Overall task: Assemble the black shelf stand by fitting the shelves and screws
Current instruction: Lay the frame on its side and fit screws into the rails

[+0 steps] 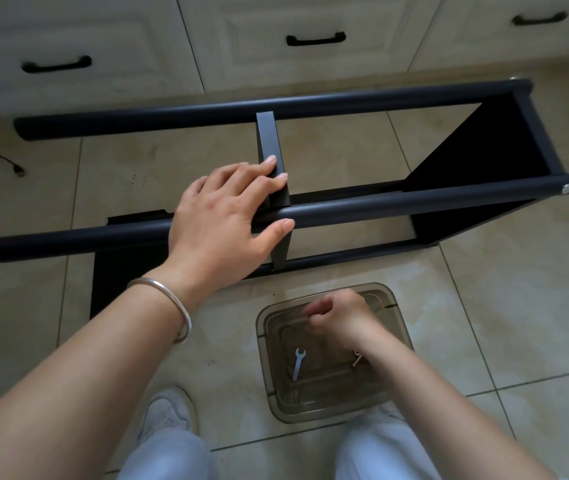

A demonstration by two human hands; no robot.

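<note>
You are crouched on a beige tiled floor (pixel 504 306) in front of cream cabinet drawers (pixel 276 46) with dark handles. The black shelf stand (pixel 397 202) lies on its side across the tiles, its long round poles running left to right, with one shelf fitted at the right end and a middle shelf (pixel 269 140) standing on edge between the poles. Your left hand (pixel 220 220) rests over the near pole, fingers straight and spread, fingertips touching the middle shelf's edge, a silver bangle (pixel 169 299) on the wrist. Another black panel (pixel 110 271) lies flat under your left forearm, mostly hidden. Your right hand (pixel 338 317) is curled inside a clear plastic tub (pixel 269 368); it is blurred, so you cannot tell whether it pinches anything. A small wrench (pixel 298 363) and some screws (pixel 357 358), partly hidden by your wrist, lie in the tub. A cable end (pixel 16 169) lies at the far left.
</note>
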